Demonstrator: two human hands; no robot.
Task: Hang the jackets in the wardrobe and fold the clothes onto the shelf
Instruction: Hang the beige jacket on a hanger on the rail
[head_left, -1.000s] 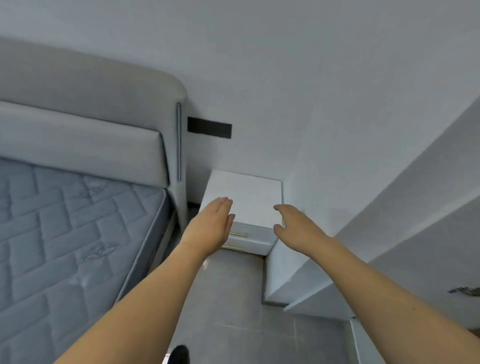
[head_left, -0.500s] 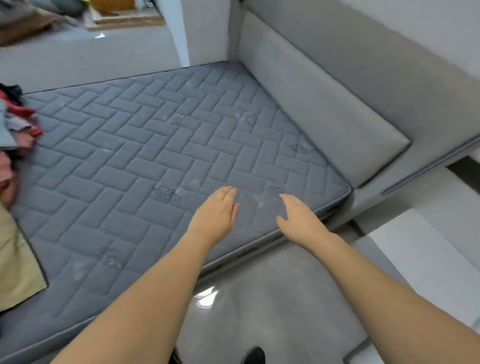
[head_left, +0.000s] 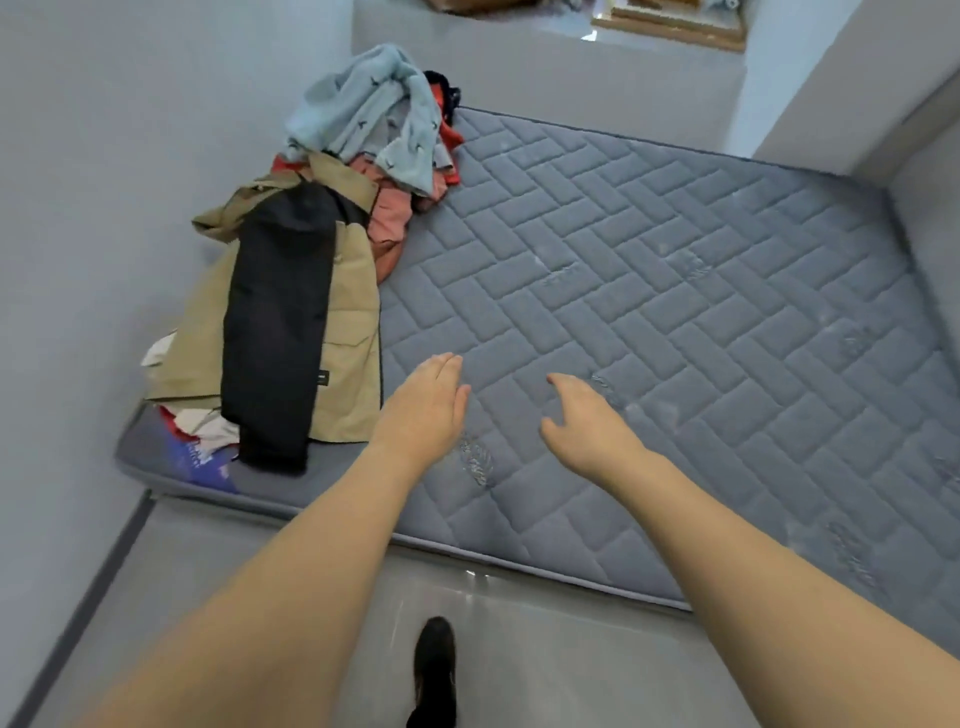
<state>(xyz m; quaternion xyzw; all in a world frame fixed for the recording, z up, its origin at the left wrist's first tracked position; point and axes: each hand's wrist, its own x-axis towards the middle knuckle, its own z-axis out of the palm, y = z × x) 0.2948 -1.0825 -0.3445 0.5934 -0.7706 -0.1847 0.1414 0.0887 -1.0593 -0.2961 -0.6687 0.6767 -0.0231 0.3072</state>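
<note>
A heap of clothes lies along the left side of the grey quilted mattress (head_left: 675, 291). On top are a tan jacket (head_left: 348, 322) and a black garment (head_left: 275, 322) draped over it. Behind them sit a pale blue patterned garment (head_left: 363, 109) and salmon-red clothes (head_left: 389, 213). White, red and blue pieces (head_left: 197, 441) poke out at the near corner. My left hand (head_left: 426, 405) hovers over the mattress just right of the tan jacket, fingers straight, holding nothing. To its right my right hand (head_left: 587, 421) hangs with loosely curled, empty fingers.
A grey wall (head_left: 78, 208) borders the bed on the left. The glossy grey floor (head_left: 519, 649) lies in front of the mattress, with my dark shoe (head_left: 436, 670) on it. The padded headboard (head_left: 924, 197) is at the far right.
The view has swung left, from the nightstand past the headboard to the clothes heap, now fully in sight. Both hands stay stretched out in front, empty.
</note>
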